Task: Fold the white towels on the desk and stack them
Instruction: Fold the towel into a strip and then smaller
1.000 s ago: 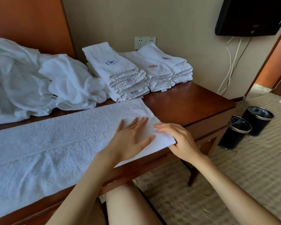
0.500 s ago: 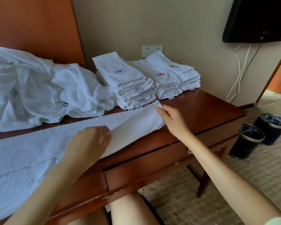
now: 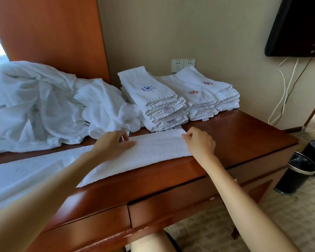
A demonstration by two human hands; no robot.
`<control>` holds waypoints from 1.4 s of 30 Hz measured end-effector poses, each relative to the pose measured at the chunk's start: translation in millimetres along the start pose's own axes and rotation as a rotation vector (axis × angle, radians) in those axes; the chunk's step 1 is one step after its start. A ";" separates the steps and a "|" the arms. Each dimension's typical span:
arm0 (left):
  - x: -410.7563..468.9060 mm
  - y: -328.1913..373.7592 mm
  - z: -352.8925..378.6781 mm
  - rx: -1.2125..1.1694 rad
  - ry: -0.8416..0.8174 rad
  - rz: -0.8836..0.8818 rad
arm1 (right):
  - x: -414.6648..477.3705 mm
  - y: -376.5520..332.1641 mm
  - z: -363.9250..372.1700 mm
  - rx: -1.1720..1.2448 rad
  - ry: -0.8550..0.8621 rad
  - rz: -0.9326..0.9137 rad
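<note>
Since the towel (image 3: 153, 151) was doubled lengthwise, crosswise folds are left. Its edge is pinched by left hand (image 3: 115, 142) and right hand (image 3: 200, 142).

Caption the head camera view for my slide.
Left hand and right hand grip the edge of a white towel on the desk, beside folded stacks.

The desk (image 3: 244, 137) is red-brown wood, smooth and shiny. The flat towel (image 3: 153, 150) on it is white cloth, fluffy and bumpy. At 10 o'clock the heap of cloth (image 3: 35, 106) looks soft and wrinkly. At 4 o'clock the bins (image 3: 296, 179) are shiny black with metal rims.
</note>
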State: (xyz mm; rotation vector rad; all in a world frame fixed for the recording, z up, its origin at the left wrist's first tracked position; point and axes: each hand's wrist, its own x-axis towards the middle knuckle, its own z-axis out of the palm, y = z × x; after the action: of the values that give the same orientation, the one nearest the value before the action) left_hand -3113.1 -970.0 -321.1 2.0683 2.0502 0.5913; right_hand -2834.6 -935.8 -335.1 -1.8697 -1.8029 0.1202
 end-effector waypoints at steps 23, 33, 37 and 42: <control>-84.2 -60.1 -34.9 0.100 0.189 -0.122 | -8.4 -24.7 6.9 -0.116 -0.491 -0.495; -207.6 -140.5 -106.9 0.194 0.140 -0.145 | -81.7 -163.4 22.2 0.306 -0.523 -0.772; -250.4 -163.7 -130.9 0.273 0.146 -0.268 | -114.6 -228.3 39.7 0.317 -0.563 -0.923; -298.6 -192.7 -161.1 0.319 0.241 -0.319 | -126.1 -266.2 55.3 0.219 -0.631 -0.950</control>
State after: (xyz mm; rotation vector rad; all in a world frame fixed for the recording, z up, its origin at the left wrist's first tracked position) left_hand -3346.3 -1282.0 -297.5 1.8263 2.6990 0.5053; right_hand -3110.9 -1047.9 -305.0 -0.6984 -2.7665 0.5642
